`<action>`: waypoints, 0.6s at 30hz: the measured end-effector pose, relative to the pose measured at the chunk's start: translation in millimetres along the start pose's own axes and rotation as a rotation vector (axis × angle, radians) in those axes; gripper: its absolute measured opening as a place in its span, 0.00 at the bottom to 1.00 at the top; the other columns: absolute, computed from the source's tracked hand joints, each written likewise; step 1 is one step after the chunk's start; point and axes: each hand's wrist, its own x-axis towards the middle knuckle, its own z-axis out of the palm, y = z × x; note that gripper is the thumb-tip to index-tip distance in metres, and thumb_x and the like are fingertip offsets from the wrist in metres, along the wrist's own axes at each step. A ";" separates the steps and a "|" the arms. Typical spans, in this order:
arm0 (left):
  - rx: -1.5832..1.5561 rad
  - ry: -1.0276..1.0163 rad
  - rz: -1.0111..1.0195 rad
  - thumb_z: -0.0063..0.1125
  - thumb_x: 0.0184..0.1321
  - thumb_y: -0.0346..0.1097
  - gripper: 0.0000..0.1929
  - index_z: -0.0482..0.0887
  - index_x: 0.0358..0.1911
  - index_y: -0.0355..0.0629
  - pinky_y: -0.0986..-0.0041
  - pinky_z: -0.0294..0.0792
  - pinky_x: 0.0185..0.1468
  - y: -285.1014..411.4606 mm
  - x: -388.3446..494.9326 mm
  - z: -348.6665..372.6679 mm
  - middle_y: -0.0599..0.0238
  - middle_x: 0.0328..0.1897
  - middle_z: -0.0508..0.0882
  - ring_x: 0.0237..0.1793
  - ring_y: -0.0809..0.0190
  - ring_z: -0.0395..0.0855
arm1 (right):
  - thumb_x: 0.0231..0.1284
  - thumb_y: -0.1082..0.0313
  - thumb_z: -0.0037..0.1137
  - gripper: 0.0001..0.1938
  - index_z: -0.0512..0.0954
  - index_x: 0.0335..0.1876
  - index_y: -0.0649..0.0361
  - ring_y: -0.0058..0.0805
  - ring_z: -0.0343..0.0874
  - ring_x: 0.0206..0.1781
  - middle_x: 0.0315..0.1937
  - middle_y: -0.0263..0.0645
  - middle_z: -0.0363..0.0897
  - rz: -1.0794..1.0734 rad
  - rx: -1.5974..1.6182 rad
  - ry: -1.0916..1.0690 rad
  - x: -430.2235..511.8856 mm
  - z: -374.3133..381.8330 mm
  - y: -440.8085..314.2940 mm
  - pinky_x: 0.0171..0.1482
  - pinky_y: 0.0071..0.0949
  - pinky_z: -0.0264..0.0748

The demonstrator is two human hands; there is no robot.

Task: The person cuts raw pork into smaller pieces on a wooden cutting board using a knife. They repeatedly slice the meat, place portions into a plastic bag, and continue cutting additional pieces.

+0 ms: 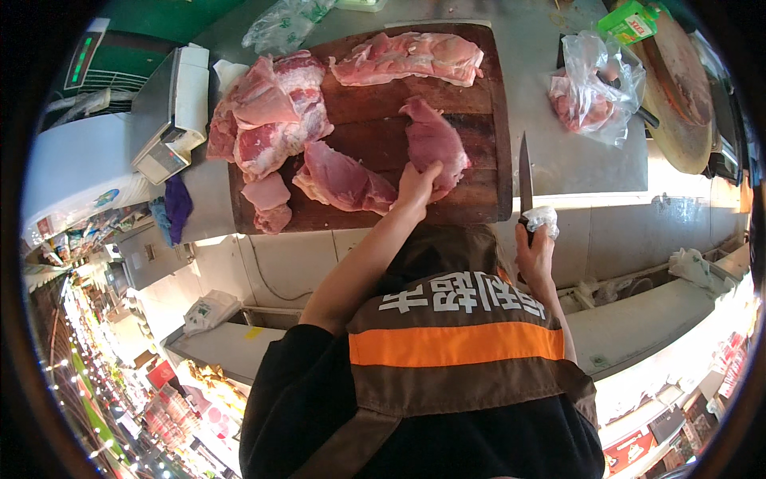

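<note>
My left hand (418, 190) grips the lower end of a dark pink piece of raw meat (432, 139) near the right side of a wooden cutting board (371, 117). Off the board's right edge, my right hand (534, 251) holds a long knife (525, 170) by its handle, blade pointing away from me, together with a crumpled whitish wad (541, 220). Another cut of meat (344, 178) lies left of my left hand. Large fatty slabs (281, 114) are piled at the board's left, above small pieces (267, 200). A long pale slab (410, 58) lies along the far edge.
A scale (173, 114) stands left of the board, with purple and blue cloths (178, 206) below it. A clear plastic bag (610, 90) with meat lies on the metal counter (538, 78) at right. Beyond are a green bottle (628, 23) and round boards (673, 90). Another plastic bag (284, 24) lies behind.
</note>
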 end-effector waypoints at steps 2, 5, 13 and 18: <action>0.340 0.052 -0.129 0.61 0.63 0.43 0.22 0.73 0.52 0.36 0.69 0.81 0.34 -5.6 5.3 -18.0 0.49 0.49 0.82 0.35 0.55 0.87 | 0.67 0.61 0.54 0.17 0.69 0.35 0.71 0.63 0.77 0.31 0.27 0.63 0.75 0.075 -0.013 -0.054 2.5 -2.4 -5.5 0.33 0.51 0.70; 1.032 0.136 0.104 0.60 0.64 0.45 0.20 0.76 0.47 0.34 0.66 0.78 0.32 2.9 5.1 -39.6 0.47 0.46 0.82 0.29 0.50 0.86 | 0.68 0.61 0.52 0.16 0.68 0.36 0.71 0.64 0.76 0.32 0.28 0.64 0.76 -0.081 -0.065 -0.149 6.2 -4.3 -25.2 0.33 0.52 0.70; 1.087 0.135 1.025 0.64 0.51 0.31 0.16 0.82 0.46 0.41 0.59 0.71 0.57 19.6 33.3 -38.7 0.55 0.55 0.79 0.55 0.45 0.75 | 0.68 0.58 0.49 0.15 0.70 0.41 0.67 0.59 0.83 0.38 0.33 0.57 0.81 -0.291 -0.523 -0.301 45.9 44.9 -107.3 0.40 0.52 0.80; 1.134 0.154 1.005 0.63 0.48 0.31 0.16 0.83 0.44 0.42 0.59 0.71 0.57 13.6 45.6 -35.9 0.57 0.53 0.80 0.53 0.46 0.75 | 0.70 0.55 0.47 0.18 0.71 0.43 0.66 0.64 0.81 0.40 0.35 0.64 0.80 -0.184 -0.564 -0.296 81.6 70.8 -125.0 0.42 0.56 0.77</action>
